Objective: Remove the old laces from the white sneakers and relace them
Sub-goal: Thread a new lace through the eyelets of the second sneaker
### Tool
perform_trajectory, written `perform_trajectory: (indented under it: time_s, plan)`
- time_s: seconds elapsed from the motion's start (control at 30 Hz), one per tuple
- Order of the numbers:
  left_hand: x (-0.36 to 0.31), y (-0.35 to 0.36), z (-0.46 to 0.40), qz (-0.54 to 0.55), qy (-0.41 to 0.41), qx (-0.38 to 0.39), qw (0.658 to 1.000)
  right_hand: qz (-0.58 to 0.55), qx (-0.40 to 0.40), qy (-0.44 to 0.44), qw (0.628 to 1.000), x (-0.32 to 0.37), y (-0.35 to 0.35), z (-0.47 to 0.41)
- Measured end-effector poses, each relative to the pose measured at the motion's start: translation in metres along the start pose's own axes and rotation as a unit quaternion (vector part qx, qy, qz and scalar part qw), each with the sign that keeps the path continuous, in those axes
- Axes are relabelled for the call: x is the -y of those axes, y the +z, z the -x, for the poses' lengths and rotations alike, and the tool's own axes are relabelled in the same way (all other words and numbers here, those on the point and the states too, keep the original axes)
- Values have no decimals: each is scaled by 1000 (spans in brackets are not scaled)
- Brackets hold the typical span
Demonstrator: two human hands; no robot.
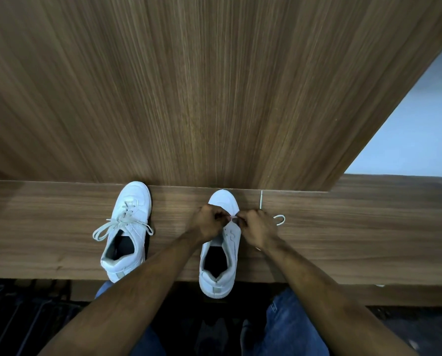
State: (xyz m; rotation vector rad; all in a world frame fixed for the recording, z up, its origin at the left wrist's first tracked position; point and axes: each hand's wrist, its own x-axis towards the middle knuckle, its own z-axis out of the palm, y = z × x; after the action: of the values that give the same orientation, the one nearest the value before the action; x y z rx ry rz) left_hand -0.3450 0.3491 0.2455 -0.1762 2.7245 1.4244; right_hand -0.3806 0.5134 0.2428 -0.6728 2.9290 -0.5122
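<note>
Nearest me, the right sneaker (218,255) sits under my fingers (219,216), both hands pinching its lace (279,220) at the lower eyelets, while the left sneaker (127,227) beyond my left hand (209,222) looks laced.

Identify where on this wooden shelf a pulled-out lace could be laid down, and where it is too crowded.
Bare wood lies left of the laced sneaker and far right, beyond the loose lace. A narrower strip separates the two shoes. It is crowded around the right sneaker, where the left hand and right hand pinch its lace.
</note>
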Motion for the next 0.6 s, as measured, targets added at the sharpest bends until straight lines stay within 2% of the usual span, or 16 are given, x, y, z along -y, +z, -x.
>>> perform_trajectory:
  time_s: [0.07,0.17,0.23,0.33,0.4,0.5,0.6]
  plan:
    - [6,-6,3,-21,-13,-12,1000,-19,-16,58,998,-12,0,3]
    - [17,-14,6,-35,-26,-22,999,-17,17,134,991,-23,0,9]
    - [20,-15,7,-34,-31,-27,999,-19,47,123,991,-25,3,12]
    - [13,-10,12,-39,-28,-23,999,-58,57,24,996,-11,5,14]
    - [11,-5,15,-47,-23,-16,998,-87,66,-12,994,4,7,12]
    - [13,1,20,-45,-35,-9,998,-96,93,15,991,24,11,11]
    - [15,4,29,-74,-49,-34,995,-75,58,40,995,30,18,16]
